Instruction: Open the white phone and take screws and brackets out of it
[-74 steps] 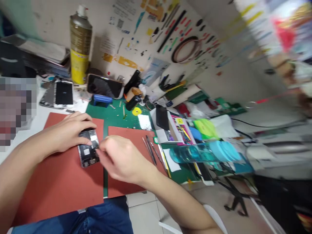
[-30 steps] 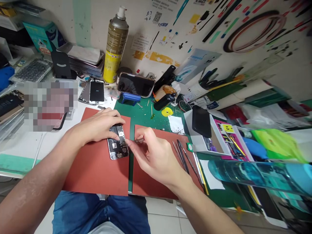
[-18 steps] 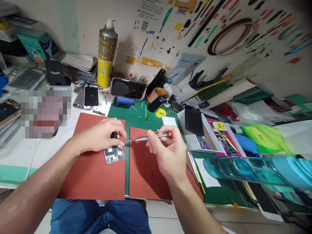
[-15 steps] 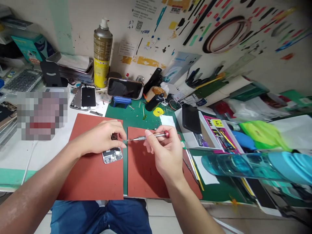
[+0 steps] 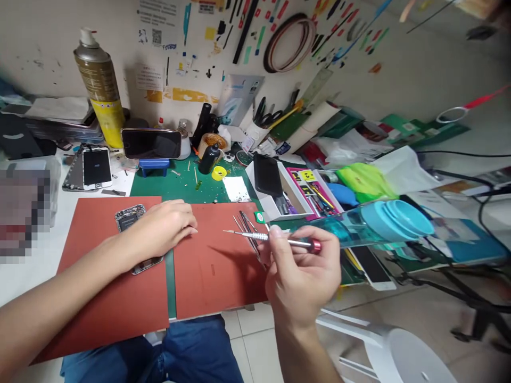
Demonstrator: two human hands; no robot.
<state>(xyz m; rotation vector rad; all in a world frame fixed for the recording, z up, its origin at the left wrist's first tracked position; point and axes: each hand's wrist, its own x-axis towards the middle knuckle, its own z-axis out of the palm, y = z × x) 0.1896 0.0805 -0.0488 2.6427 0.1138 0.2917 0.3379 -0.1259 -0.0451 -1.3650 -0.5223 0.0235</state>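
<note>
My left hand rests on the left red mat, fingers together, pinched at the tips; whether anything is in them I cannot make out. Its wrist lies over an opened phone body, silver-edged, with its insides showing. My right hand is raised over the table's front edge, closed round a thin screwdriver with a red cap. The tip points left, over the right red mat.
Several metal tools lie at the right mat's far corner. Behind stand a spray can, a phone on a blue stand, a white phone screen, bottles and a white parts box. A teal plastic holder sits right.
My right hand with the screwdriver has pulled back to the right, away from the phone. My left hand has shifted right off the phone. The view has swung right.
</note>
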